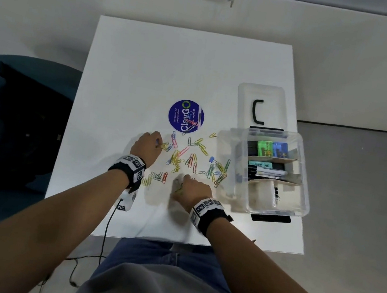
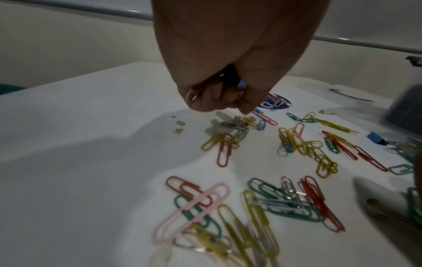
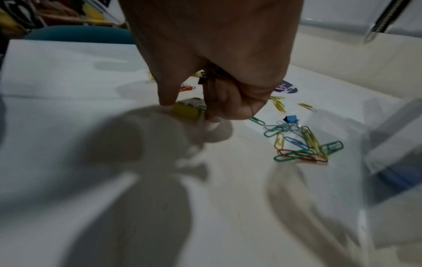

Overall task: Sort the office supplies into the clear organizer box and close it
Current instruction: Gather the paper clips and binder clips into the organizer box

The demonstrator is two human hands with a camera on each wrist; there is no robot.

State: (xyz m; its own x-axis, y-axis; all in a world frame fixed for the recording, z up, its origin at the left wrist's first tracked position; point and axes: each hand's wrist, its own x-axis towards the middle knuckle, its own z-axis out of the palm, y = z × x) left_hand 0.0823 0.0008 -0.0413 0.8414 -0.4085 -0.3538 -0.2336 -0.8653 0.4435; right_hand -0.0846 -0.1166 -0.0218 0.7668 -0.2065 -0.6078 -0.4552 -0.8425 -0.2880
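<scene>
Head view: we record even, bright overhead light on the white table, soft shadows beneath both forearms, and wide-angle bending at the edges. Left wrist view: dim; we note a broad shadow across the table, with the nearest paper clips smeared out of focus. Right wrist view: dimmer still, heavy overlapping shadows, grain, and blurred right margin.

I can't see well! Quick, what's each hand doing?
Left hand: closed, dark and blue clips in its grip.
Right hand: pinching a yellow metal binder clip.
</scene>
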